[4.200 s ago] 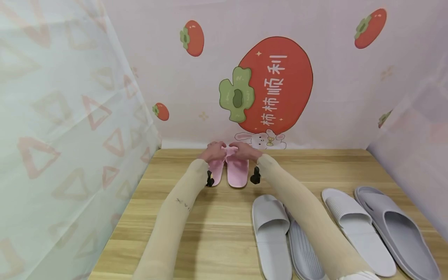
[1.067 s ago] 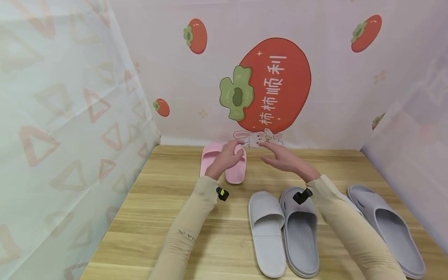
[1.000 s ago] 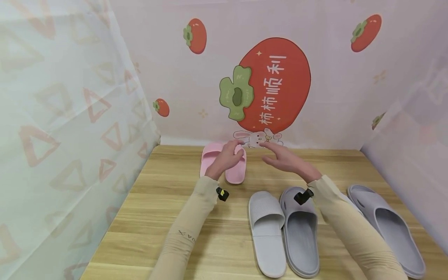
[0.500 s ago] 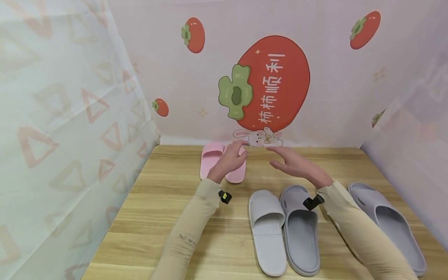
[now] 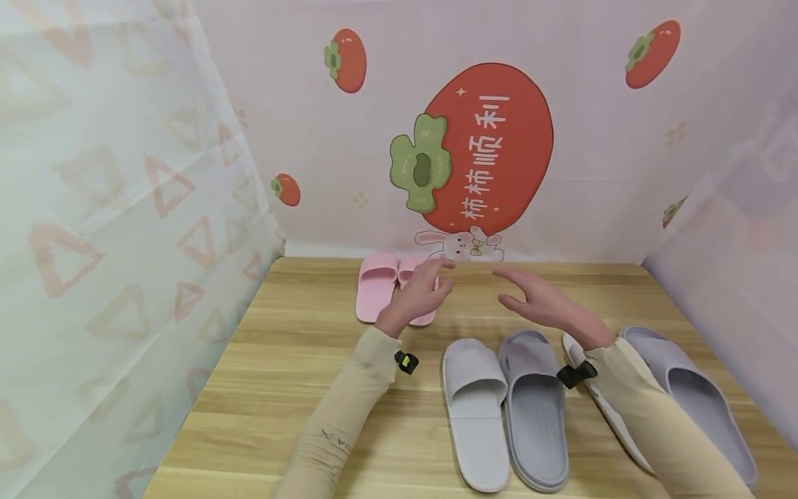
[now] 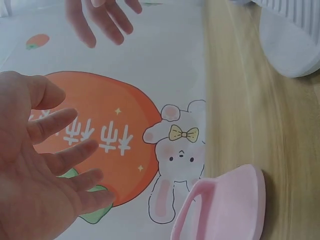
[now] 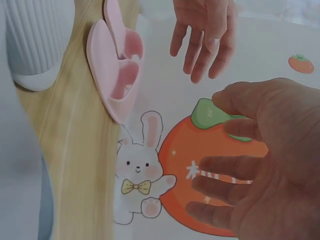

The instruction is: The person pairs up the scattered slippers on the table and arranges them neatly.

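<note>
My left hand (image 5: 419,294) hovers with fingers extended over the right-hand slipper of a pink pair, hiding part of it. The left pink slipper (image 5: 377,291) stands beside it, toe toward the back wall. Farther right, my right hand (image 5: 545,301) is held in the air, fingers loosely extended, above the toe of a grey slipper (image 5: 539,430). Neither hand holds anything. The left wrist view shows my left palm (image 6: 40,165) apart from one pink slipper (image 6: 235,200). In the right wrist view, both pink slippers (image 7: 102,65) sit at the wall's foot.
A white ribbed slipper (image 5: 480,436) lies left of the grey one. Another white slipper (image 5: 611,409), mostly under my right sleeve, lies beside a second grey slipper (image 5: 704,409). A printed sheet (image 5: 349,152) rises behind the wooden board (image 5: 299,388), with more sheeting at both sides.
Both hands were together at the pink slippers' toes and have since let go. They have drawn back and to the right, the right hand farther, over the grey slipper.
</note>
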A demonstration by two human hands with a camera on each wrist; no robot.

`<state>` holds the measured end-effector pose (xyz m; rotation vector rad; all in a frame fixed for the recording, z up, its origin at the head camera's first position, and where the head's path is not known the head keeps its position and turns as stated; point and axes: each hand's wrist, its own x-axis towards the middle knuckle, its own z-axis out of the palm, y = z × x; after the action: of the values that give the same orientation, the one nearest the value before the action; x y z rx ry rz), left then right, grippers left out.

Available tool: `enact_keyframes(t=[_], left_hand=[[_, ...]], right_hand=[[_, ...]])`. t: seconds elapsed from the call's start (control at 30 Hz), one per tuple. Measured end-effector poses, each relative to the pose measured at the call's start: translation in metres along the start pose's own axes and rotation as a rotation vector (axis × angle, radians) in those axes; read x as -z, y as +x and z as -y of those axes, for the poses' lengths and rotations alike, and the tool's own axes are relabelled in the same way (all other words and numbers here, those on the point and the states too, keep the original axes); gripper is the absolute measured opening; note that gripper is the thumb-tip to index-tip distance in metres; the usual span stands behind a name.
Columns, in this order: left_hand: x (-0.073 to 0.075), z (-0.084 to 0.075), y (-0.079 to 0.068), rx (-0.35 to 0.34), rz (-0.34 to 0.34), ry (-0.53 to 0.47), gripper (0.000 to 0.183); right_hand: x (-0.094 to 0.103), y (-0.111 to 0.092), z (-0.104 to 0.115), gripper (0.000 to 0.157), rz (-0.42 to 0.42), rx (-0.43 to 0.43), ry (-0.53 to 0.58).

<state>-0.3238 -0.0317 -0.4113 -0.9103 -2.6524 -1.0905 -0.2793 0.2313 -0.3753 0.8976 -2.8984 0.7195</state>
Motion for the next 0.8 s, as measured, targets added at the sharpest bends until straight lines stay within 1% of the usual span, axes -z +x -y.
enact_keyframes(t=[0.1, 0.17, 0.3, 0.4, 0.57, 0.7, 0.8], left_hand=[[-0.002, -0.002, -0.004, -0.005, -0.001, -0.006, 0.038], [-0.002, -0.004, -0.007, -0.002, 0.011, -0.016, 0.039], [-0.004, -0.008, -0.012, 0.024, 0.044, -0.037, 0.040], [-0.007, -0.009, -0.014, 0.036, 0.048, -0.037, 0.040], [-0.012, -0.011, -0.018, 0.023, 0.060, -0.005, 0.041], [-0.013, -0.016, -0.021, 0.006, 0.073, 0.019, 0.040], [-0.014, -0.020, -0.025, 0.004, 0.090, 0.028, 0.040]], right_hand=[[0.000, -0.005, -0.003, 0.055, -0.002, -0.002, -0.021], [0.000, -0.009, -0.005, 0.055, -0.008, 0.003, -0.032], [0.000, -0.017, -0.008, 0.053, -0.027, 0.018, -0.036], [-0.001, -0.022, -0.011, 0.054, -0.035, 0.001, -0.025], [-0.001, -0.030, -0.015, 0.054, -0.028, -0.016, -0.022], [-0.001, -0.037, -0.018, 0.053, -0.019, -0.027, -0.006], [-0.001, -0.042, -0.023, 0.052, -0.034, -0.022, -0.008]])
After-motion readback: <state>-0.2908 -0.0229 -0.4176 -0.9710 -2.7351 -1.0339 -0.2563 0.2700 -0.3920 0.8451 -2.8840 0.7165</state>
